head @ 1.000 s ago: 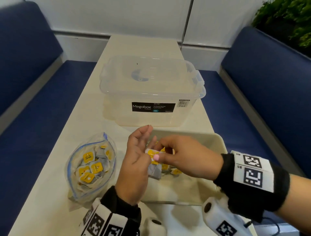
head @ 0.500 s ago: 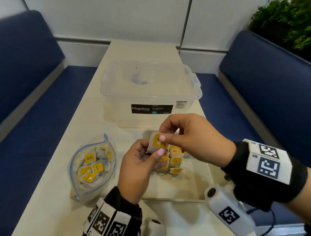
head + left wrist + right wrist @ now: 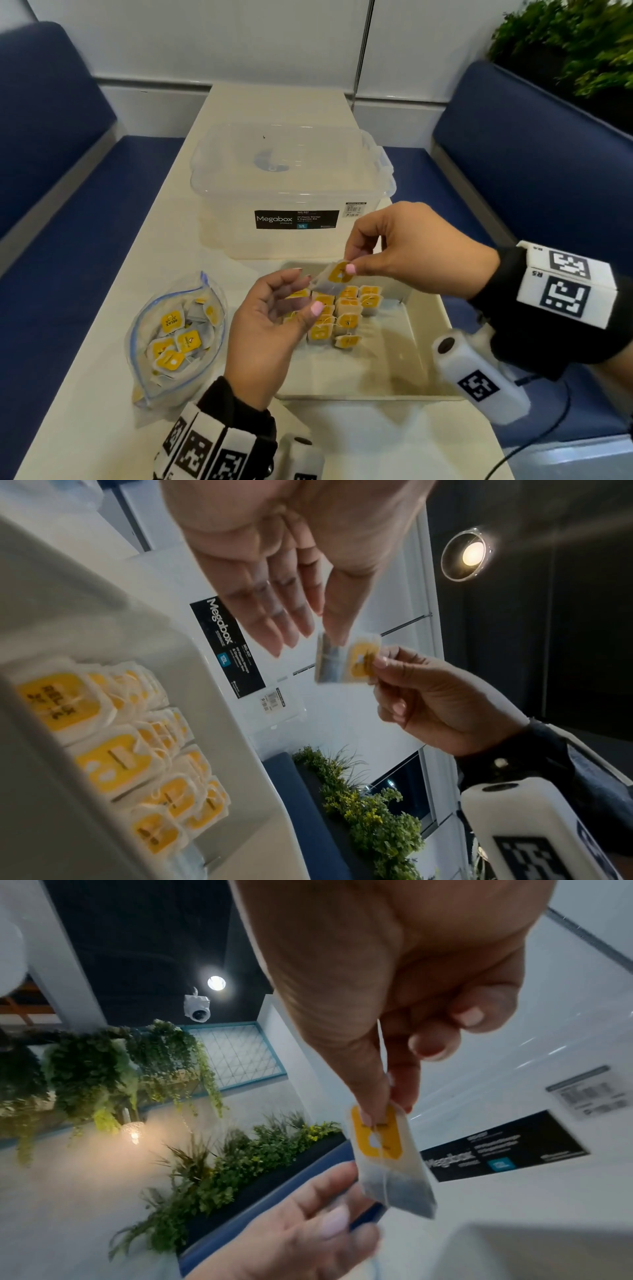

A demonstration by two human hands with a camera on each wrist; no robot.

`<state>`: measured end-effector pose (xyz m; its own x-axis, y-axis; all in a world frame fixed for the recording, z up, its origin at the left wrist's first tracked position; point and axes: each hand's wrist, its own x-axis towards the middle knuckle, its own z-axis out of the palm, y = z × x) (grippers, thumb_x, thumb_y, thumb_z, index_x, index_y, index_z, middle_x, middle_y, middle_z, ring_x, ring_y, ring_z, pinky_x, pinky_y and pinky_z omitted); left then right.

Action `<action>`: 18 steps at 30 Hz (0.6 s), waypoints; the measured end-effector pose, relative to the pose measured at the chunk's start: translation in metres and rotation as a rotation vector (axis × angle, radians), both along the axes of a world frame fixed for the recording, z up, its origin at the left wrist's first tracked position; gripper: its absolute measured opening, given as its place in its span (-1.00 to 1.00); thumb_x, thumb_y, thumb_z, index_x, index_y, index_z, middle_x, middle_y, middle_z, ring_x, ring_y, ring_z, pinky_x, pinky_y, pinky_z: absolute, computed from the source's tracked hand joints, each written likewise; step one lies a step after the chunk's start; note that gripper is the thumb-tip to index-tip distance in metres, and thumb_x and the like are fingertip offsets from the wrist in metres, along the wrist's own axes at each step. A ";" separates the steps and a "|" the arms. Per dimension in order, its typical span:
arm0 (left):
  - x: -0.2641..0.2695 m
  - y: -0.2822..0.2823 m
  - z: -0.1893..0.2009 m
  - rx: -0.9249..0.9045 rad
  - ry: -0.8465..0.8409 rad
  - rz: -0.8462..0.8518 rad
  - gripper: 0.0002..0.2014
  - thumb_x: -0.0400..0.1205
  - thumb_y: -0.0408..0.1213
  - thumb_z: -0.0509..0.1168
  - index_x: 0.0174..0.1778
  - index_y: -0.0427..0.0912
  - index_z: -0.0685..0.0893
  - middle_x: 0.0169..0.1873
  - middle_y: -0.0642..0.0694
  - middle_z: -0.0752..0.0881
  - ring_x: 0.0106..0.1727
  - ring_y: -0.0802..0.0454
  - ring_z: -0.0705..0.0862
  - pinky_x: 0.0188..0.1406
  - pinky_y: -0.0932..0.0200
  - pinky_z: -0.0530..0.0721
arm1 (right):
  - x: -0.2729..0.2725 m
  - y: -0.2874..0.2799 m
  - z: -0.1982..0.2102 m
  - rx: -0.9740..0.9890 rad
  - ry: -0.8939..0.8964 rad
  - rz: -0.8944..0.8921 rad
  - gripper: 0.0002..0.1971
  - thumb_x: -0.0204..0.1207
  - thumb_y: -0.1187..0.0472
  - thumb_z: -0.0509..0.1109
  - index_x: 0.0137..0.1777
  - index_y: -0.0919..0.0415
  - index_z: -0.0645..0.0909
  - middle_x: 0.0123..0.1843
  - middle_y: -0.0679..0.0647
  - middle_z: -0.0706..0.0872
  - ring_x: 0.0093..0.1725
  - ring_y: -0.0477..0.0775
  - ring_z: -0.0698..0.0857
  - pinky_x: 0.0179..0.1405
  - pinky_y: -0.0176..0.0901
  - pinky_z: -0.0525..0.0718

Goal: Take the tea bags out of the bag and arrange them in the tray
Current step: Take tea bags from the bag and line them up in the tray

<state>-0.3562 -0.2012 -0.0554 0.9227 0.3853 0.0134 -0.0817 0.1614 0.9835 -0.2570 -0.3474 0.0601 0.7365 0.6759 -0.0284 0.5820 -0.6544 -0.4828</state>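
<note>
My right hand [image 3: 347,265] pinches a tea bag [image 3: 334,277] by its yellow tag between thumb and forefinger, above the far left part of the cream tray [image 3: 428,346]. The same tea bag [image 3: 390,1153] hangs from the right hand's fingertips in the right wrist view. My left hand [image 3: 306,291] is just left of it, fingers loosely spread and holding nothing. Several tea bags [image 3: 346,315] stand in rows in the tray's far left corner. A clear zip bag [image 3: 178,339] of more tea bags lies open to the left on the table.
A lidded clear Megabox storage box [image 3: 291,192] stands right behind the tray. The narrow cream table [image 3: 102,377] has blue benches [image 3: 51,222] on both sides. The tray's near and right parts hold nothing. A plant [image 3: 575,44] is at the far right.
The right hand has lifted the tea bag up and to the right, out of the left hand. The left hand has let go and its fingers have spread.
</note>
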 end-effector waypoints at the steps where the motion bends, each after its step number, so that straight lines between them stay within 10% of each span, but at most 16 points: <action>1: -0.001 0.003 -0.003 0.060 -0.002 0.021 -0.59 0.37 -0.44 0.50 0.02 0.07 0.63 -0.03 0.12 0.79 -0.07 0.14 0.74 -0.09 0.16 0.73 | 0.004 -0.004 0.000 -0.035 -0.001 -0.023 -0.94 0.40 0.10 0.54 -0.23 0.00 0.72 -0.27 -0.12 0.74 -0.28 -0.22 0.64 -0.25 -0.46 0.56; 11: -0.017 0.041 -0.027 0.571 0.133 0.082 -0.65 0.40 -0.37 0.52 -0.12 0.21 0.64 -0.13 0.37 0.66 -0.13 0.26 0.60 -0.32 0.52 0.51 | 0.041 -0.012 -0.043 -0.571 -0.094 -0.132 -0.91 0.42 0.20 0.42 -0.25 -0.02 0.67 -0.29 -0.09 0.69 -0.27 -0.04 0.62 -0.49 -0.31 0.36; 18: -0.022 0.039 -0.035 0.618 0.204 0.038 -0.66 0.38 -0.38 0.53 -0.10 0.13 0.64 -0.11 0.15 0.69 -0.22 0.19 0.63 -0.31 0.59 0.49 | 0.051 0.000 -0.082 -0.746 -0.051 -0.104 -0.87 0.43 0.28 0.35 -0.13 0.14 0.73 -0.17 0.07 0.74 -0.18 0.11 0.69 -0.35 -0.21 0.52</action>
<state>-0.3783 -0.1624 -0.0900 0.9160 0.3951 0.0692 0.1219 -0.4385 0.8904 -0.2059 -0.3475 -0.0219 0.8082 0.4174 -0.4153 0.5089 -0.8501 0.1359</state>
